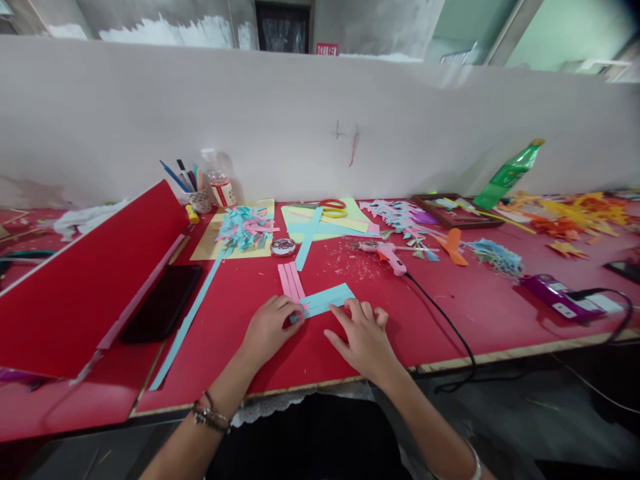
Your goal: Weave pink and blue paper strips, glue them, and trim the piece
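Blue paper strips [327, 299] lie side by side on the red tabletop, overlapping the lower ends of pink paper strips [291, 281] that point away from me. My left hand [271, 327] is closed at the corner where the two colours meet, thumb and fingers pinching the strips' left end. On the right part of the blue strips, my right hand [366, 333] rests its index fingertip. Its thumb is apart and it grips nothing. A single blue strip [309, 239] and a round tin [283, 247] lie just beyond the pink strips.
A pink glue gun [385, 254] with a black cord lies right of the strips. Yellow-red scissors [334, 208] rest on paper sheets behind. At left are a phone [163, 303], a standing red board [95, 280] and a long blue strip [190, 320]. A green bottle [509, 175] leans at right.
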A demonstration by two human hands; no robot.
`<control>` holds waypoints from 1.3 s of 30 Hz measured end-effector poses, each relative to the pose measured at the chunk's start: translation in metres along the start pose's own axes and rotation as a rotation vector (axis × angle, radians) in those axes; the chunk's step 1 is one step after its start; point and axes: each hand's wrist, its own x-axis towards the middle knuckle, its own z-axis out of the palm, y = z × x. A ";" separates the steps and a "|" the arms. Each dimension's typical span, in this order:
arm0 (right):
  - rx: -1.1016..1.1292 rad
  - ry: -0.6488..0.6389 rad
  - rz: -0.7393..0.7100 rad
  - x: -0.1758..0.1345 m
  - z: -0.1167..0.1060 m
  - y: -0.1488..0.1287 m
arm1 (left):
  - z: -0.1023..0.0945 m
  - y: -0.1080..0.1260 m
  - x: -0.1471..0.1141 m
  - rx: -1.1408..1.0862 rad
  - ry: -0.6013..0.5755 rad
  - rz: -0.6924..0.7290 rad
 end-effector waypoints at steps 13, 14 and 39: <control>-0.045 0.029 0.084 -0.001 -0.002 0.015 | 0.000 0.001 -0.001 -0.003 -0.005 -0.012; -0.032 0.028 0.080 -0.001 -0.002 0.013 | 0.000 0.001 -0.001 -0.003 -0.003 -0.008; 0.164 -0.083 -0.164 0.000 0.000 -0.021 | 0.005 -0.002 -0.001 0.058 0.049 -0.064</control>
